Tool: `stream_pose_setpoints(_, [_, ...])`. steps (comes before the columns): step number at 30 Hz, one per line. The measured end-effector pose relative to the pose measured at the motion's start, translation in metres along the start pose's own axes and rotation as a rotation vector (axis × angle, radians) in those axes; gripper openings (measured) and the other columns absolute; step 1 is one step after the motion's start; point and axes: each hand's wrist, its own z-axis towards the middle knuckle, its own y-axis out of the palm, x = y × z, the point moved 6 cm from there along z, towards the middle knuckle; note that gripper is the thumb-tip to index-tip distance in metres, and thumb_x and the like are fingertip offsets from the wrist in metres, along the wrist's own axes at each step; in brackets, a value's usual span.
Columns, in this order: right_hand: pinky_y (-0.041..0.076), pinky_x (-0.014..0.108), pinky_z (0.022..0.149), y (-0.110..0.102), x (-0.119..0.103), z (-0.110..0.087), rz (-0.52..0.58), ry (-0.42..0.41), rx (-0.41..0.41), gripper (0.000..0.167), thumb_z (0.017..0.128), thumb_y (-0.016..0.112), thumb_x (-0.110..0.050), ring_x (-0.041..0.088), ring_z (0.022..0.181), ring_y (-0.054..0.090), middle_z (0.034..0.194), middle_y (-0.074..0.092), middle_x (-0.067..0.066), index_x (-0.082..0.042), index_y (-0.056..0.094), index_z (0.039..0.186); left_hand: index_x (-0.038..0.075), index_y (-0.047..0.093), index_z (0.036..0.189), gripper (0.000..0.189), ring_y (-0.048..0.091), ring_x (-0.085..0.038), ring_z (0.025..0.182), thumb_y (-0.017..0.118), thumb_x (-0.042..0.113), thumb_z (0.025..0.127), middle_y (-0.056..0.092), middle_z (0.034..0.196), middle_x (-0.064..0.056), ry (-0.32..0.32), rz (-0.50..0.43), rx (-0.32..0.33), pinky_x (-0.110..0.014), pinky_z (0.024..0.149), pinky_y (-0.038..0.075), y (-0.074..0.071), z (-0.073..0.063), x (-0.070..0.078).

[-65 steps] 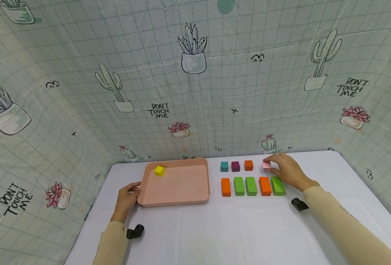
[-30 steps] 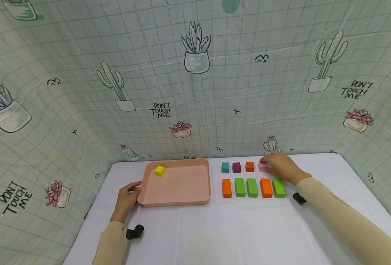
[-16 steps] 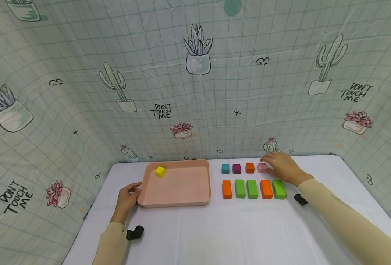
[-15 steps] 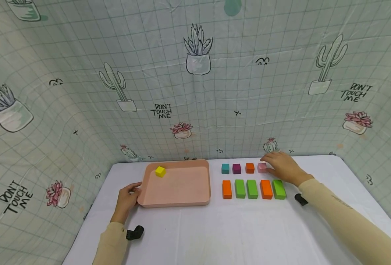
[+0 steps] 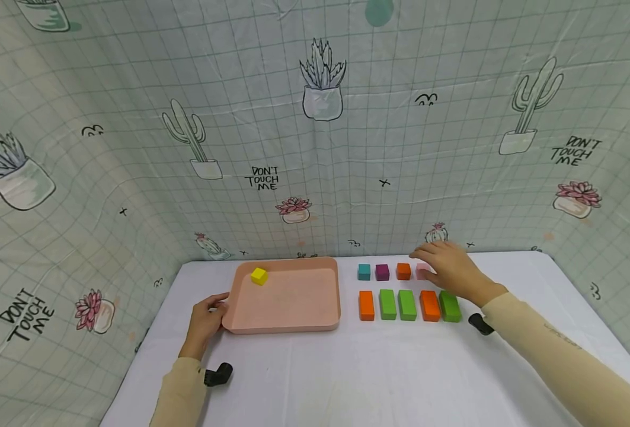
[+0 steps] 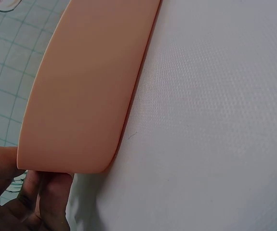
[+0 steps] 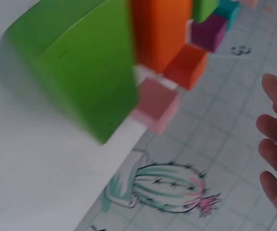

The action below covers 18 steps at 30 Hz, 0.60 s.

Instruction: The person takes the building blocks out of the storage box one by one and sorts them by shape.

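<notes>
At the left end of the pink tray point(image 5: 296, 302), my left hand point(image 5: 202, 323) holds the rim. In the left wrist view, its bent fingers lie against the tray's end wall. A yellow cube point(image 5: 259, 276) sits inside the tray near its back left corner. Over the back right of the table my right hand point(image 5: 451, 270) has its fingers extended and apart, holding nothing. Beneath its thumb stands a pink cube point(image 7: 155, 105), partly covered in the head view. The pink cube ends a row with an orange cube point(image 5: 403, 271), a purple cube point(image 5: 382, 272) and a teal cube point(image 5: 364, 272).
In front of the cubes is a row of longer blocks: an orange block point(image 5: 366, 306), two green blocks point(image 5: 387, 305) close together, another orange block point(image 5: 429, 306) and a green block point(image 5: 450, 306). A patterned cloth point(image 5: 368, 148) rises behind the white table point(image 5: 315, 379).
My right hand brought the pink cube left beside the orange cube and let go of it. Its fingers have since spread and lifted slightly to the left. My left hand stayed at the tray.
</notes>
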Motion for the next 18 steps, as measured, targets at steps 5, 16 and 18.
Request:
stream_pose_setpoints(5, [0.054,0.058,0.098,-0.006,-0.023,0.007,0.024,-0.012,0.015,0.040,0.082,0.091,-0.014,0.035,0.111,0.068,0.115,0.074,0.011,-0.005,0.076,0.119,-0.011,0.063,0.137,0.036,0.054,-0.014,0.073,0.055,0.000,0.103,0.059,0.104,-0.017,-0.008,-0.003,-0.007,-0.024,0.056,0.049,0.002,0.001,-0.002])
stream_pose_setpoints(16, [0.054,0.054,0.097,-0.009,-0.069,0.031,0.090,-0.120,0.085,0.039,0.083,0.092,-0.017,0.032,0.110,0.068,0.115,0.075,0.007,-0.008,0.076,0.118,-0.010,0.063,0.137,0.037,0.054,-0.014,0.074,0.054,0.001,0.103,0.059,0.106,-0.019,-0.012,-0.002,-0.005,-0.024,0.057,0.048,0.000,0.002,-0.002])
stream_pose_setpoints(18, [0.055,0.052,0.096,-0.008,-0.076,0.035,0.101,-0.145,0.098,0.040,0.082,0.092,-0.017,0.030,0.109,0.068,0.114,0.074,0.006,-0.008,0.076,0.117,-0.010,0.063,0.137,0.037,0.054,-0.014,0.074,0.054,0.001,0.103,0.059,0.106,-0.019,-0.013,-0.004,-0.003,-0.024,0.057,0.048,0.000,0.002,-0.002])
